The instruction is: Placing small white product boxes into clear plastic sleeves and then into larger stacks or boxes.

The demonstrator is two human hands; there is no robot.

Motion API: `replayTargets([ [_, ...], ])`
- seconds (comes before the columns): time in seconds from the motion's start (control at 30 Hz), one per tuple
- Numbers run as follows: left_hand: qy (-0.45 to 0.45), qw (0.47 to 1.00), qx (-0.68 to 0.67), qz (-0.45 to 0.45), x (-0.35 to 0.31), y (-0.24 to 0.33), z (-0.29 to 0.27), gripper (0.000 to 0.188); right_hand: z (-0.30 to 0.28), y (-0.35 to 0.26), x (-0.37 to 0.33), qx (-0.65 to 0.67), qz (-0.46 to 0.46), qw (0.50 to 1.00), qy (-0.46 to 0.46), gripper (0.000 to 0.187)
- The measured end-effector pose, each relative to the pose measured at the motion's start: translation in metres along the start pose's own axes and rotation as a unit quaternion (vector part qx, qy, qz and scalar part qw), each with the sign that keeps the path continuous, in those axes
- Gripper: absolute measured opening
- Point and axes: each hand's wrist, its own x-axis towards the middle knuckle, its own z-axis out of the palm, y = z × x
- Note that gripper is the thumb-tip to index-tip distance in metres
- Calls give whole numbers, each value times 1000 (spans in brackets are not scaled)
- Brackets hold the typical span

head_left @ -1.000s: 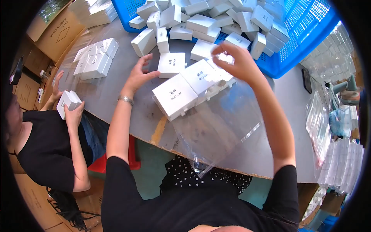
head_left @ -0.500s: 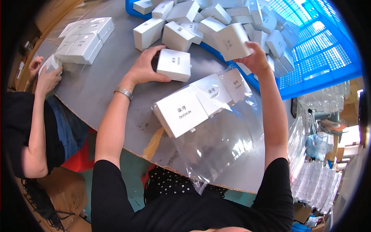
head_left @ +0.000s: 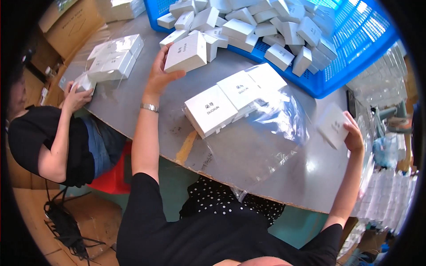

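Observation:
My left hand (head_left: 160, 73) grips a small white box (head_left: 188, 52) by its side, tilted over the far middle of the table. Out to the right, my right hand (head_left: 354, 133) holds another white box (head_left: 332, 127) between thumb and fingers, close to the table's right side. Between my hands lies a short row of white boxes (head_left: 212, 108) with dark print on their tops. A clear plastic bag (head_left: 262, 144) spreads on the near side of the row. How far it wraps the boxes I cannot tell.
Many white boxes (head_left: 239, 29) are heaped in and before a blue plastic basket (head_left: 326, 88) at the back. To the left a co-worker's hands (head_left: 76, 98) hold a white box beside a stacked block of boxes (head_left: 116, 58). Clear plastic packaging (head_left: 386, 195) hangs at the right.
My right hand has carried its box from the basket's edge to the right and nearer. My left hand has lifted its box and moved it away from me. The view has shifted somewhat.

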Motion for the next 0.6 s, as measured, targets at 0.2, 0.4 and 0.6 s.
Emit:
replayTargets([
  [0.2,-69,994,35,78,-21,46,79,106,-7,49,-49,-557,122,821,29,51],
  [0.4,-120,967,194,110,-85,109,137,103,77,87,-108,-554,-70,801,216,67],
  [0.6,-275,914,238,180,-132,133,231,101,57,111,-145,-598,-101,758,239,68],
])
